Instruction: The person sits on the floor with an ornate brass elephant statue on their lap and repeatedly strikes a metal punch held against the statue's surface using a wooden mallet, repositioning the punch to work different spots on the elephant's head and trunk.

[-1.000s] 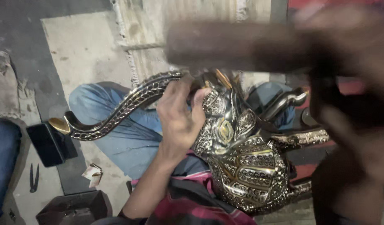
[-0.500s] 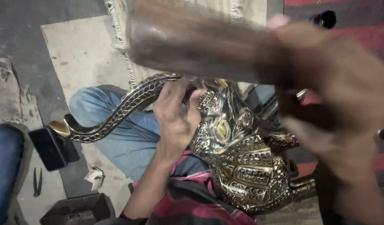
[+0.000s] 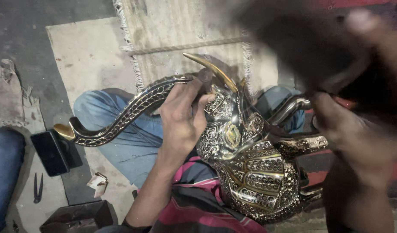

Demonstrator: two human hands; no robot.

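My left hand [image 3: 183, 118] is closed around the ornate metal elephant figure [image 3: 250, 159], gripping at the base of its trunk [image 3: 121, 116], fingers curled over the top of the head. The figure lies across my lap on my blue jeans [image 3: 129, 142], trunk stretching left, gold tusk [image 3: 211, 69] pointing up. My right hand [image 3: 358, 133] is blurred at the right edge, near the figure's leg; can't tell its grip. A dark blurred object [image 3: 319, 47] sits above it. Black phone [image 3: 56, 151] and small pliers [image 3: 37, 187] lie on the floor left.
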